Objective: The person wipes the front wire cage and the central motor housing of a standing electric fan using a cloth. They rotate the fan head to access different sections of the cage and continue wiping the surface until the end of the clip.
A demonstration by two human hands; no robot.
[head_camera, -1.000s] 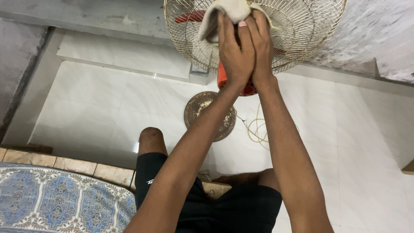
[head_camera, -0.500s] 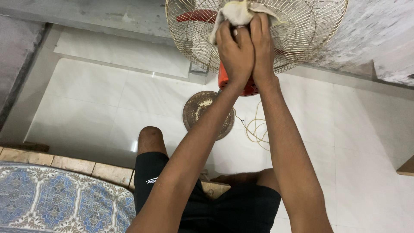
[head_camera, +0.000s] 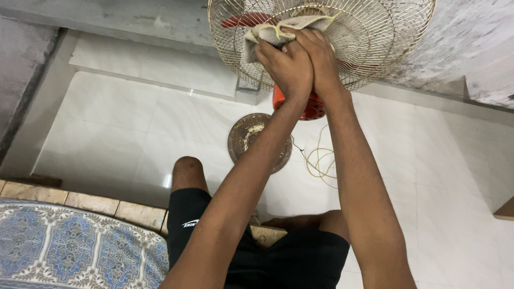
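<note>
Both hands up at 12 o'clock in the head view, pressed side by side against the wire fan guard (head_camera: 375,37). Left hand (head_camera: 286,67) and right hand (head_camera: 321,56) touch each other, fingers curled and clamped on a dirty beige cloth (head_camera: 278,29). The cloth is bunched between the fingertips and the guard; one flap hangs off toward 10 o'clock of the hands, and a strip runs along the top of the knuckles.

The guard is pale gold wire and tilted, with its upper rim cut off by the frame edge. A red blade (head_camera: 241,20) shows through the wires at 10 o'clock of the cloth. The red motor housing (head_camera: 300,104) sits just below the wrists, partly hidden by them.

The round fan base (head_camera: 251,136) stands on the white tile floor (head_camera: 118,134) at 6 o'clock of the guard, with rust and grime on top. A coiled pale cord (head_camera: 321,160) lies at 3 o'clock of the base.

The person's knee and black shorts (head_camera: 300,257) are at 6 o'clock. A blue patterned mat (head_camera: 69,249) is at 8 o'clock, with a brick edge along its top.
</note>
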